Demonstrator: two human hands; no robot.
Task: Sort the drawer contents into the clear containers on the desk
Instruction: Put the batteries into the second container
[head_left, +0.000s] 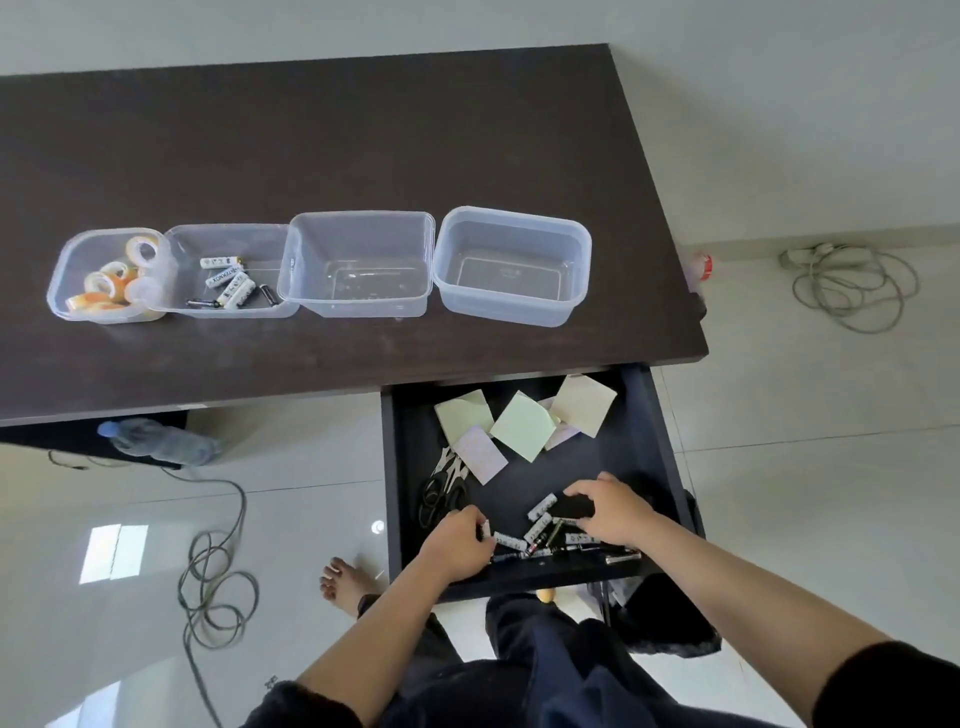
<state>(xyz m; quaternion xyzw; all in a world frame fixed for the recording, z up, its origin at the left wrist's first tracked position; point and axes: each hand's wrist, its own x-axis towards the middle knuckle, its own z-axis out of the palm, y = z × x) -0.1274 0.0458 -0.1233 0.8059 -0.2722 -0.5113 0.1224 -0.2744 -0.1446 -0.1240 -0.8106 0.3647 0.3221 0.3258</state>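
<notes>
L hand (457, 540) curled over batteries (540, 535) at drawer (644, 447) front, seems to grip some; R hand (613, 512) fingers curled, pinching at pile, exact hold hidden. Notes (524, 423), scissors (441, 486) further back. Desk (311, 145): 4 tubs; tape tub (62, 275), battery tub (179, 244), 2 bare. Risk: round cells roll, spill en route, or land in wrong tub.

both bare forearms reach forward and down from dark sleeves. the left hand (457, 543) is curled, knuckles up, fingers closed around something small. the right hand (610, 512) arches palm-down, fingers bent, thumb stretched out to the left.
</notes>
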